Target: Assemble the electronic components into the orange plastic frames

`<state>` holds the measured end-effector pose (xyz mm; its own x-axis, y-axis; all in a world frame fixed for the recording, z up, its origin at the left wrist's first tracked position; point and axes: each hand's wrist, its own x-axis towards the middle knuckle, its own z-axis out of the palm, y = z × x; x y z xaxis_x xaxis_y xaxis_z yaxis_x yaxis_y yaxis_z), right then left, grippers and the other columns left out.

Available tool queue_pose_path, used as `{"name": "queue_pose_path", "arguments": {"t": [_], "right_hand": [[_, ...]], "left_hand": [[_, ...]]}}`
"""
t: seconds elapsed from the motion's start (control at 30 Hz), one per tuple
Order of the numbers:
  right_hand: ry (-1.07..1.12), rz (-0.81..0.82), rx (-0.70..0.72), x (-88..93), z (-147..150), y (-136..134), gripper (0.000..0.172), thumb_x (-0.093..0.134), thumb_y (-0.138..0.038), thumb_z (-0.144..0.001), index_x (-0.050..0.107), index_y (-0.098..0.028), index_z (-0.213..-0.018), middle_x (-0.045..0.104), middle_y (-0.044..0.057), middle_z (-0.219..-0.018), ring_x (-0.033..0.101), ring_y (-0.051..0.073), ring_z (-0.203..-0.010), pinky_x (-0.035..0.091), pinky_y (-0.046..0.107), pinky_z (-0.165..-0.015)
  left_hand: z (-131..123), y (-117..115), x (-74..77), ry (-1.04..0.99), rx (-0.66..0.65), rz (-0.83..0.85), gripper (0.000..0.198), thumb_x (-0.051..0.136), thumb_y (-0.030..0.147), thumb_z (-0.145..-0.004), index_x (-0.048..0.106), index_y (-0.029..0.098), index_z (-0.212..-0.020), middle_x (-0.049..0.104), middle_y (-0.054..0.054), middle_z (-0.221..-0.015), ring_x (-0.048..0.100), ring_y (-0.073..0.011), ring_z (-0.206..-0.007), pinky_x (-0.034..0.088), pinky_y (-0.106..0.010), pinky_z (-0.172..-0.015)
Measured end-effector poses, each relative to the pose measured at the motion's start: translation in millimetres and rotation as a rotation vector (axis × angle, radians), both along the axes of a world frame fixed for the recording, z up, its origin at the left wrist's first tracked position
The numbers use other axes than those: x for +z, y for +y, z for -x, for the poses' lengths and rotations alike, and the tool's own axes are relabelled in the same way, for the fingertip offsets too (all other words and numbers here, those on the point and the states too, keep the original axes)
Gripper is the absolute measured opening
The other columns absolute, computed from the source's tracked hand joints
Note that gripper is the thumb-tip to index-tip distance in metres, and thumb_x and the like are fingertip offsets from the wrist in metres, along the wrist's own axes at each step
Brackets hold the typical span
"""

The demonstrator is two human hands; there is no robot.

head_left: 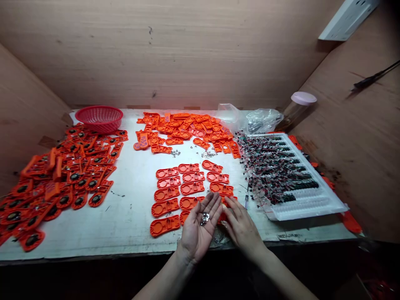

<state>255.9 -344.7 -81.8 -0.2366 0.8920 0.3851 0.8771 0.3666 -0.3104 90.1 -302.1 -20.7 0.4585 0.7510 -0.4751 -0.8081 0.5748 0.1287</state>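
My left hand (197, 235) is turned palm up and slightly cupped, and several small shiny metal pieces (204, 218) lie in the palm. Close beside it, my right hand (240, 225) is bent palm down over an orange plastic shell (223, 216) in the nearest row. Its fingertips are drawn together there; anything between them is too small to make out. Similar orange shells (165, 225) lie open side up in three columns in front of me, partly covered by my hands.
Orange shells (187, 125) are heaped at the back, with loose metal pieces (208, 153) before them. On the left are shells with round dark parts (75, 177) and a red basket (100, 118). A white foam tray (304, 208) of wired parts stands right, beside a screwdriver (246, 201).
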Motion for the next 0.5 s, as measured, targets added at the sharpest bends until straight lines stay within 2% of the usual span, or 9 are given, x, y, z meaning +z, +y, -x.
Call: {"name": "queue_pose_path", "arguments": {"t": [0.1, 0.23, 0.33, 0.4, 0.5], "right_hand": [[0.057, -0.017, 0.072, 9.0, 0, 5, 0.037, 0.042, -0.020, -0.095, 0.045, -0.016, -0.132, 0.049, 0.016, -0.131, 0.041, 0.031, -0.124, 0.046, 0.052, -0.095], [0.294, -0.094, 0.053, 54.1, 6, 6, 0.030, 0.051, -0.015, -0.089, 0.054, -0.019, -0.119, 0.057, 0.012, -0.108, 0.051, 0.026, -0.104, 0.048, 0.045, -0.086], [0.387, -0.092, 0.145, 81.9, 21, 6, 0.023, 0.057, -0.011, -0.086, 0.060, -0.021, -0.106, 0.056, 0.007, -0.092, 0.051, 0.022, -0.089, 0.048, 0.039, -0.077], [0.391, -0.064, 0.173, 88.4, 30, 7, 0.022, 0.055, -0.010, -0.086, 0.062, -0.021, -0.104, 0.057, 0.007, -0.091, 0.050, 0.021, -0.086, 0.046, 0.039, -0.076], [0.345, -0.036, 0.137, 86.8, 34, 11, 0.018, 0.053, -0.014, -0.088, 0.063, -0.021, -0.101, 0.058, 0.007, -0.090, 0.049, 0.022, -0.086, 0.042, 0.040, -0.076]], "left_hand": [[6, -1, 7.1, -0.079, -0.039, -0.072, 0.047, 0.027, 0.030, -0.098, 0.048, 0.003, -0.130, 0.047, -0.018, -0.139, 0.040, -0.0259, -0.132, 0.034, -0.038, -0.112], [5, -4, 15.1, -0.112, -0.075, -0.142, 0.050, 0.023, 0.035, -0.099, 0.050, 0.008, -0.131, 0.041, -0.013, -0.145, 0.034, -0.0226, -0.136, 0.029, -0.035, -0.113], [2, -7, 19.3, -0.082, -0.126, -0.135, 0.051, 0.023, 0.040, -0.098, 0.052, 0.012, -0.130, 0.043, -0.010, -0.144, 0.032, -0.0220, -0.137, 0.031, -0.034, -0.111], [2, -8, 20.3, -0.059, -0.167, -0.130, 0.051, 0.025, 0.042, -0.097, 0.053, 0.014, -0.129, 0.045, -0.011, -0.142, 0.033, -0.0238, -0.137, 0.033, -0.038, -0.110], [3, -9, 19.6, -0.044, -0.213, -0.113, 0.049, 0.030, 0.043, -0.096, 0.053, 0.015, -0.130, 0.047, -0.011, -0.140, 0.038, -0.0254, -0.133, 0.034, -0.040, -0.108]]}}
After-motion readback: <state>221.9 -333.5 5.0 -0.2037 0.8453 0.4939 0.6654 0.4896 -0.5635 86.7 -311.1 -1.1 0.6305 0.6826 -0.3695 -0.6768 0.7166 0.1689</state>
